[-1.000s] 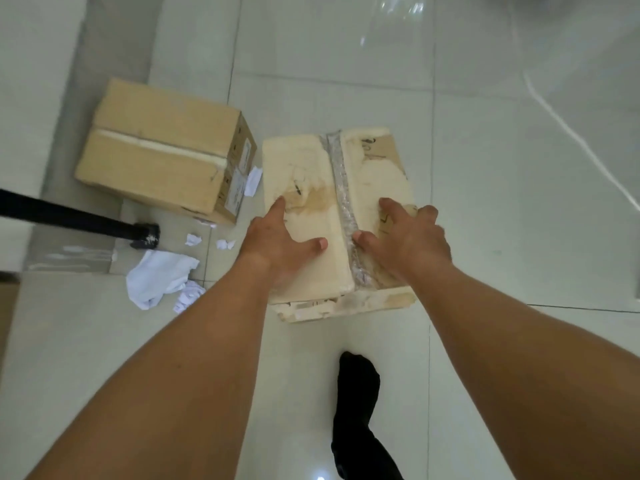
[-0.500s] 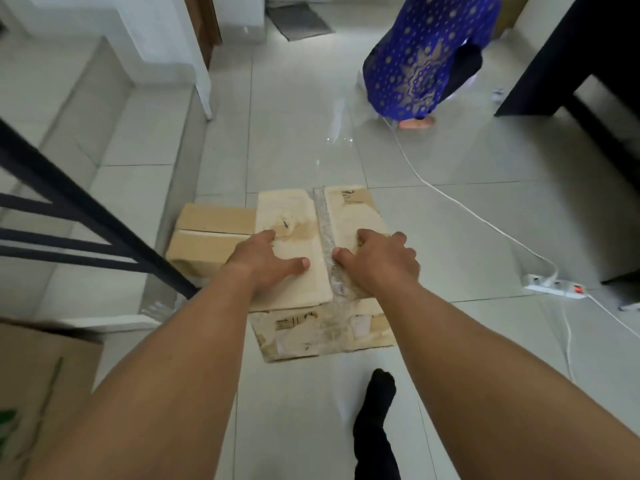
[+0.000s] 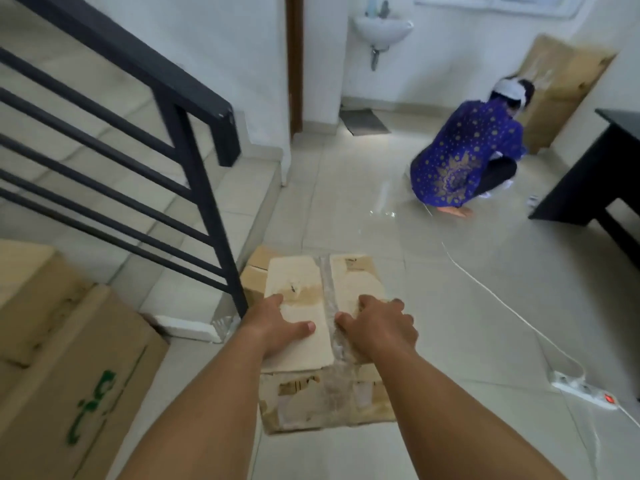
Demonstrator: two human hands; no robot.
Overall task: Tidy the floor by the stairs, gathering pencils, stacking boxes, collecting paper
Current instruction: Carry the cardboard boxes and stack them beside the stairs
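Note:
A worn pale cardboard box (image 3: 301, 282) with clear tape down its middle is right below me. My left hand (image 3: 277, 323) grips its left top edge, thumb on the lid. My right hand (image 3: 377, 327) holds the right half, thumb beside the tape. The box covers part of a smaller brown box (image 3: 254, 271) that stands behind it to the left, at the foot of the stairs. I cannot tell whether the pale box rests on the floor or is lifted. No pencils or paper are in view.
A black stair railing (image 3: 194, 168) and steps (image 3: 242, 188) rise at left. A large box with green print (image 3: 69, 358) stands at near left. A person in blue (image 3: 464, 157) crouches far right by a black table (image 3: 595, 168). A white cable (image 3: 485, 289) leads to a power strip (image 3: 581, 389).
My view has tilted up from the floor to the room. The pale box has shifted left and now overlaps the brown box. The scraps of paper have dropped out of sight.

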